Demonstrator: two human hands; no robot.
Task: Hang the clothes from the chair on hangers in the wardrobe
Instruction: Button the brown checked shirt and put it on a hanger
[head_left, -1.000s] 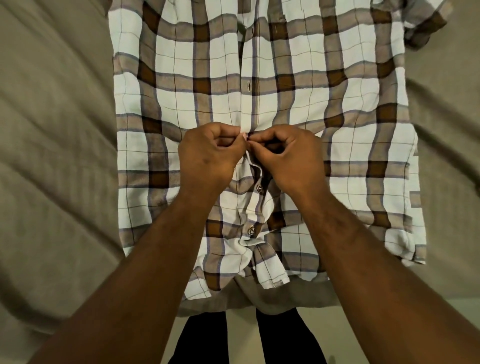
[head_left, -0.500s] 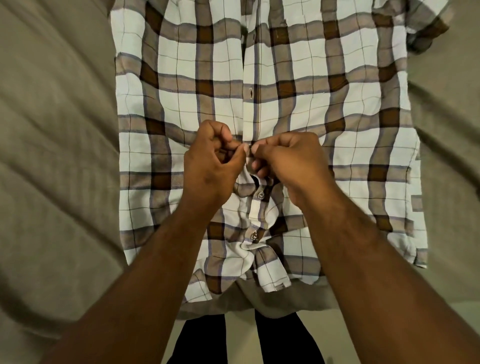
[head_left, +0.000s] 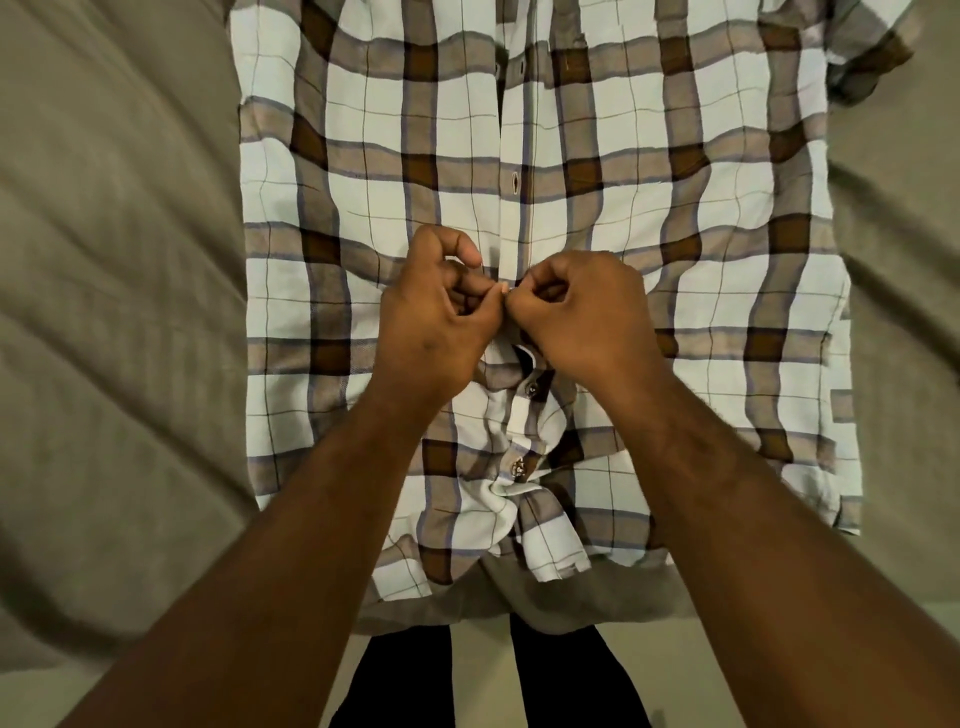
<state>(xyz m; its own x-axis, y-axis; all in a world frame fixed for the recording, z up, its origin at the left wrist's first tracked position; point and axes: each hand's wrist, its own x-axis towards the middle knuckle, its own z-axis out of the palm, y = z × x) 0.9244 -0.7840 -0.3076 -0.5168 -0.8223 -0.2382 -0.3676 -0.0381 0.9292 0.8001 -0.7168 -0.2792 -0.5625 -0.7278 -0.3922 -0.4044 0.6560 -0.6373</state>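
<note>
A white, tan and brown plaid shirt (head_left: 649, 218) lies flat, front up, on a taupe bed cover. My left hand (head_left: 436, 317) and my right hand (head_left: 582, 312) meet over the shirt's button placket at mid-height. Both hands have curled fingers and pinch the placket fabric between thumb and fingertip, knuckles almost touching. Below the hands, two buttons (head_left: 531, 389) sit on the bunched, wrinkled lower front. No hanger, chair or wardrobe is in view.
The taupe bed cover (head_left: 114, 312) spreads wrinkled on both sides of the shirt. Its near edge hangs by my dark-trousered legs (head_left: 405, 675) above a pale floor. A short sleeve (head_left: 862, 57) lies at the upper right.
Both hands stay on the placket. They shifted slightly toward the hem, and the left hand's fingers have loosened a little around the fabric.
</note>
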